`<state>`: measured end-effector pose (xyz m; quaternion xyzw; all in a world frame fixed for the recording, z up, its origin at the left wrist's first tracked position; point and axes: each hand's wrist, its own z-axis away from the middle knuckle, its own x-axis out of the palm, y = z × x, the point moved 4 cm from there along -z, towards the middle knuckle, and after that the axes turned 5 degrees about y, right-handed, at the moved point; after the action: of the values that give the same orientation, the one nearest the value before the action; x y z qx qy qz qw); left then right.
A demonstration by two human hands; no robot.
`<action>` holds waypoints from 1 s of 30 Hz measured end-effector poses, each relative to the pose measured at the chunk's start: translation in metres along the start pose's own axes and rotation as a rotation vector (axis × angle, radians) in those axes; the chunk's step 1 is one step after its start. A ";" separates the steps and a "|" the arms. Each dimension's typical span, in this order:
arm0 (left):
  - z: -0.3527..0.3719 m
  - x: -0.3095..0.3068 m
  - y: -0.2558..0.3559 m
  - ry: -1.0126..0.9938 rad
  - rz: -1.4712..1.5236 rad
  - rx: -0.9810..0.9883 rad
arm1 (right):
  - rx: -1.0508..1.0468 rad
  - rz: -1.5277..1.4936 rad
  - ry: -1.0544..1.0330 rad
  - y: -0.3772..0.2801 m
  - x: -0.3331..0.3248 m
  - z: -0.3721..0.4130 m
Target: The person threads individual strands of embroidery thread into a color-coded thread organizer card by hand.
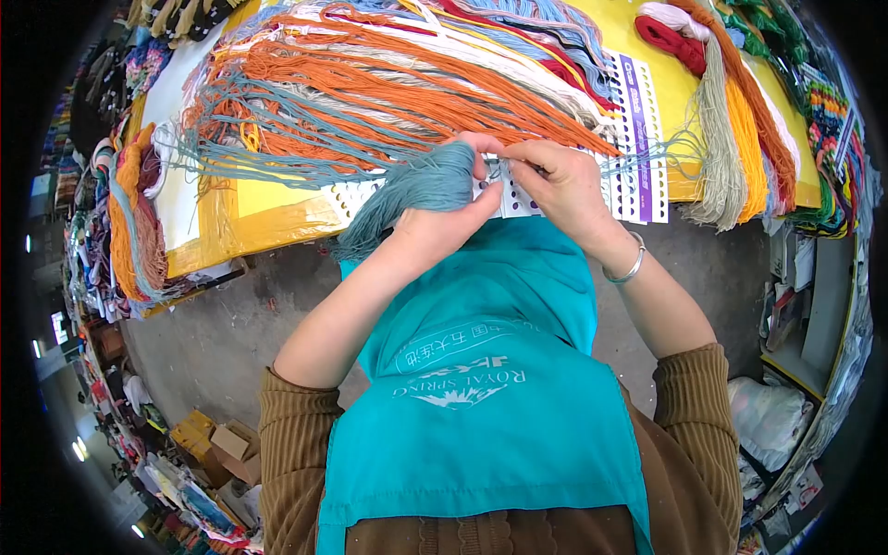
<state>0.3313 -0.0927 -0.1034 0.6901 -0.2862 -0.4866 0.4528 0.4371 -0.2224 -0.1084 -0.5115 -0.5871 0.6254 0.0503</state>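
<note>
My left hand (453, 208) is closed around a thick bundle of grey-blue embroidery thread (433, 178), whose loose ends hang down past the wrist. Close beside it, my right hand (560, 185) has thumb and forefinger pinched together at the edge of a white card with punched holes (499, 196). Strands of the same thread run near those fingertips, but the exact grip is too small to make out. More grey-blue strands (250, 139) spread left over orange thread (370, 83) on the table. A purple-striped punched card (638, 139) lies right of my hands.
Thread in white, red, yellow and light blue covers the back of the yellow table (268, 217). Beige, yellow and rust hanks (726, 129) drape over its right edge, and an orange-brown bunch (134, 217) hangs at the left. Cardboard boxes (236, 449) stand on the floor.
</note>
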 end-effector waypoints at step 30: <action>-0.007 0.001 -0.009 0.129 0.336 -0.322 | 0.087 0.035 -0.077 -0.005 0.000 -0.001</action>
<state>0.3380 -0.0875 -0.1107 0.5812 -0.2861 -0.3989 0.6491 0.4353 -0.2200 -0.1047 -0.4948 -0.5517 0.6703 0.0389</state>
